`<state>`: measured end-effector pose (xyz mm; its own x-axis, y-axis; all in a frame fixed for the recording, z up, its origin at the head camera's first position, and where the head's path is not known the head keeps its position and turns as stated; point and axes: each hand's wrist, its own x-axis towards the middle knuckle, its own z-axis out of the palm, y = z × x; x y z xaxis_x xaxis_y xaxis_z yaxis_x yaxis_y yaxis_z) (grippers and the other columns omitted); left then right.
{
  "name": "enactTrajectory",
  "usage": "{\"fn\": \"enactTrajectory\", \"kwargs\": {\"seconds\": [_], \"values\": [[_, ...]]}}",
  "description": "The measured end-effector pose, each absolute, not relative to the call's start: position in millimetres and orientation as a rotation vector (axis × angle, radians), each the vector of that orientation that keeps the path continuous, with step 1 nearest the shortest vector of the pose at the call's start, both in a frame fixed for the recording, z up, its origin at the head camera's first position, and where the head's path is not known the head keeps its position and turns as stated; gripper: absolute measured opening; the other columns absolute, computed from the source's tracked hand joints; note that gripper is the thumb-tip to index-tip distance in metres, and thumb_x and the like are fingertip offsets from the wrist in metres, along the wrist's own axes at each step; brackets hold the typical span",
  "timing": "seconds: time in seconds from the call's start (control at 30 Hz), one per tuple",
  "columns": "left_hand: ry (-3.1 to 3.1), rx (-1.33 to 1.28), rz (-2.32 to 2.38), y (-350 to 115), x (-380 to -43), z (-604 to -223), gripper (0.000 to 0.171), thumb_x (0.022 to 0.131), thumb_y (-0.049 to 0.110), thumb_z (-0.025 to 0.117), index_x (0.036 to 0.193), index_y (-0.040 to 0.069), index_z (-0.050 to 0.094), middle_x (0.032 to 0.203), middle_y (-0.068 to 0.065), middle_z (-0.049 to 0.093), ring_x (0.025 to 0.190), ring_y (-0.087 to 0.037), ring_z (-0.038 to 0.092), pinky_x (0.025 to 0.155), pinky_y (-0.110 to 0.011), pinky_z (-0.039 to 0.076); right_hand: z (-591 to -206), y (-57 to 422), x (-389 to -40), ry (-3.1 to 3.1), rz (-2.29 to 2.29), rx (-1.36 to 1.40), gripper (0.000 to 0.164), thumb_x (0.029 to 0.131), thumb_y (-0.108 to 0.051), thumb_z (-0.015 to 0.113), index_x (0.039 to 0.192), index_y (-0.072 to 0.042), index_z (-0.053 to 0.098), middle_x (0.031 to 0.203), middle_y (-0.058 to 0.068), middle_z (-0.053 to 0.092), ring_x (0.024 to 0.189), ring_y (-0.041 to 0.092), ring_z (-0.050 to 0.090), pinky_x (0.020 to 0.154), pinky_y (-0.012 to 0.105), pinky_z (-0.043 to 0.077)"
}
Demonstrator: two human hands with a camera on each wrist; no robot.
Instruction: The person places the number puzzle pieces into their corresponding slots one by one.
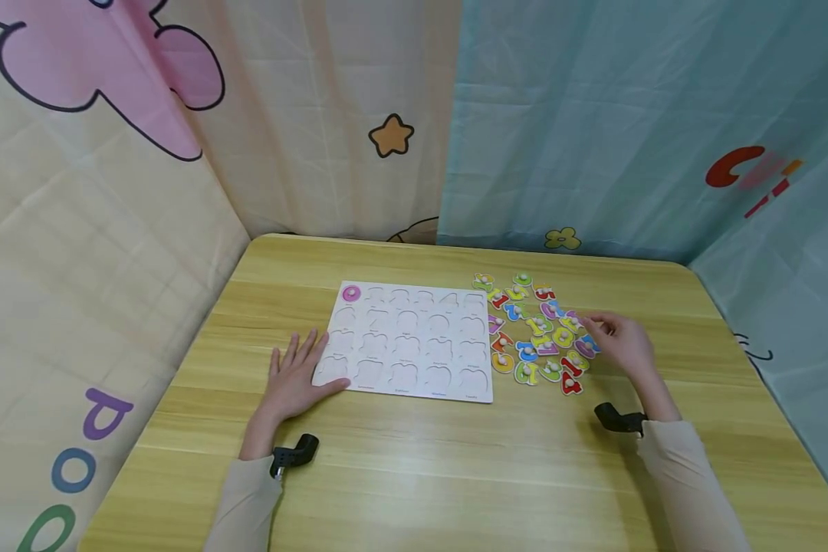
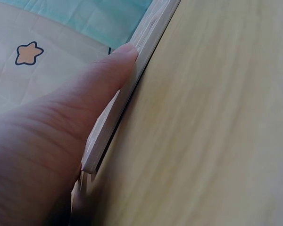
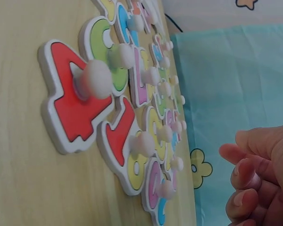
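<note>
A white number puzzle board (image 1: pixel 422 345) lies on the table with rows of shaped recesses; a pink 0 piece (image 1: pixel 351 294) sits in its top-left recess. My left hand (image 1: pixel 297 379) rests at the board's left side with fingers spread, and its thumb (image 2: pixel 96 77) lies along the front edge. To the right of the board is a loose group of colourful number pieces (image 1: pixel 540 326) with round knobs. My right hand (image 1: pixel 621 343) hovers by that group's right side, fingers loosely bent, with nothing seen between them. A red 4 piece (image 3: pixel 70 101) lies nearest the right wrist camera.
The wooden table (image 1: pixel 414 475) extends in front of both arms. Printed curtains (image 1: pixel 579 138) hang behind and beside it. A black wrist camera (image 1: pixel 295 452) is strapped to the left wrist, and another camera (image 1: pixel 619 418) to the right.
</note>
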<state>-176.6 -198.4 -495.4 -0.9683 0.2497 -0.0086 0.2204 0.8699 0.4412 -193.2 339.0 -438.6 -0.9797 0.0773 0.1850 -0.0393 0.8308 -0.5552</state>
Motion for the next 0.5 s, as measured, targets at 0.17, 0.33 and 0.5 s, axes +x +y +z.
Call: {"fn": "enactTrajectory", "kwargs": {"seconds": [0.17,0.33,0.5], "values": [[2.972,0.362,0.675,-200,-177,-496,0.099,0.081,0.07,0.054,0.153,0.013,0.018,0.157,-0.014,0.009,0.141,-0.038,-0.006,0.106,-0.057,-0.014,-447,339,-197,-2.84,0.872,-0.049,0.04,0.096,-0.034,0.055,0.108,0.002,0.067,0.063,0.005,0.05,0.051,0.019,0.042,0.044,0.03,0.03],[2.974,0.367,0.678,-201,-179,-498,0.1,0.08,0.071,0.054,0.153,0.014,0.018,0.158,-0.013,0.009,0.141,-0.037,-0.006,0.106,-0.057,-0.014,-451,333,-204,-2.853,0.881,-0.039,0.041,0.097,-0.035,0.055,0.11,0.002,0.067,0.063,0.004,0.05,0.051,0.019,0.041,0.045,0.031,0.03],[2.974,0.382,0.719,-202,-179,-499,0.1,0.08,0.068,0.058,0.152,0.012,0.02,0.157,-0.014,0.012,0.141,-0.038,-0.004,0.106,-0.058,-0.012,-451,324,-210,-2.88,0.894,-0.005,0.043,0.097,-0.037,0.054,0.113,0.001,0.066,0.065,0.005,0.052,0.052,0.019,0.043,0.046,0.031,0.032]]}}
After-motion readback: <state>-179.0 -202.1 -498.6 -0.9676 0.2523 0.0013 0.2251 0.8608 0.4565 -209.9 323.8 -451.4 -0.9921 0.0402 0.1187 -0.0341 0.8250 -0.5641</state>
